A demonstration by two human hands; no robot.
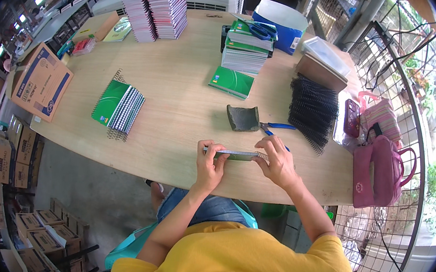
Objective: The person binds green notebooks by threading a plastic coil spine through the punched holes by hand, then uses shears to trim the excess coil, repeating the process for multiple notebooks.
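Observation:
A thin green notebook (237, 156) stands on its long edge near the table's front, its spine side up. My left hand (209, 166) pinches its left end between thumb and fingers. At the other end, my right hand (280, 166) has thumb and fingers closed on a wire coil (262, 155) at the notebook's edge; how far the coil runs into the holes is too small to tell. Just beyond lie blue-handled pliers (282, 125) and a dark curved block (242, 118). Farther off, loose green notebooks (230, 82) lie before a taller stack (243, 59).
Coiled green notebooks (112, 105) lie at left, near a cardboard box (43, 81). Black wire coils (313, 111) are heaped at right, beside a maroon bag (376, 171). Blue scissors (261, 31) top the stack. Tall piles of red-covered notebooks (162, 5) stand at the back.

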